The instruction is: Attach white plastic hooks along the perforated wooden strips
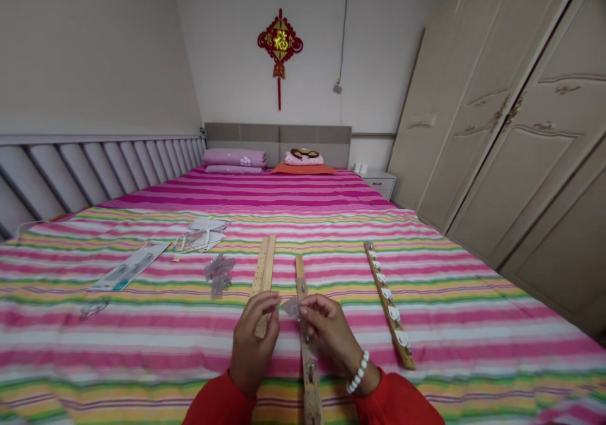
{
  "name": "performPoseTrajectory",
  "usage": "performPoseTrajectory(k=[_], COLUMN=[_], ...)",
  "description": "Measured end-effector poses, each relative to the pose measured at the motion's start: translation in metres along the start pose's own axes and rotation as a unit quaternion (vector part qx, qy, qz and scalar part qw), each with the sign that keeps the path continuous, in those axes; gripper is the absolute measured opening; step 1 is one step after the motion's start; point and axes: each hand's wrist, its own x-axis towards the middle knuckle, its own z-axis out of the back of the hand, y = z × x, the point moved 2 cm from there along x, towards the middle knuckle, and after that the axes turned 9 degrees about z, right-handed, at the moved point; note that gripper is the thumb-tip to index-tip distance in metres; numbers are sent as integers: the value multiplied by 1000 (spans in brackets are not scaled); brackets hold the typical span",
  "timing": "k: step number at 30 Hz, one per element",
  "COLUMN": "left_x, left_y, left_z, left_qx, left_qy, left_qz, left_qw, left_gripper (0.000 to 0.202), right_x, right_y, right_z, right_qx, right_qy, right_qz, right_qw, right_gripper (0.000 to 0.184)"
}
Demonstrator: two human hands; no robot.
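Grip of the right hand point(331, 329) was a pinch: thumb and forefinger closed on a small clear piece point(291, 309) held above the middle wooden strip point(311, 396). That wrist came in from the lower right, wearing a white bead bracelet point(358, 372), with the palm angled down and inward and the other fingers curled.

Opposite it, the left hand point(254, 340) was raised with its wrist bent upward, fingers arched toward the piece and thumb set below, a gap showing between thumb and forefinger. Whether its fingertips touched the piece's edge could not be told. Red sleeves point(222, 403) covered both forearms, which converged from the bottom of the view.

The middle strip, carrying clear hooks, ran lengthwise beneath the hands. Pale perforated strips point(263, 264) lay just beyond the left hand; farther left was a pile of clear pieces point(219, 275). Well to the right lay a wooden strip with white hooks point(389, 305). All rested on the striped bed point(454, 324).
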Motion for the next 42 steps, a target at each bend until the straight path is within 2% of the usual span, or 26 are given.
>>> performPoseTrajectory(k=[3,6,11,17,24,30,36,42], left_x=[3,4,0,8,51,82,91,91], left_y=[3,12,24,29,49,78,115,132], left_z=[-4,-14,-27,-37,-66,-92,-109,-118], left_qx=[-85,-150,-212,-213,-199,-186,-149,-109], left_qy=[15,64,114,134,131,122,100,95], left_qz=[143,261,332,362,351,351,353,359], left_qw=[986,951,912,898,906,910,918,922], left_gripper=[25,35,34,34,36,31,27,20], right_x=[1,2,4,16,60,99,120,124], right_y=[3,-2,-15,-18,-23,-41,-61,-78], right_z=[1,1,2,11,26,37,42,46], right_qx=[-20,-18,-2,-27,-22,-20,-23,-26], right_qy=[-27,-34,-21,-31,-86,-159,-177,-187], right_qz=[26,30,18,-4,-4,-16,-13,-25], right_qw=[999,999,1000,999,996,987,984,982], right_gripper=[32,33,34,32,30,24,20,14])
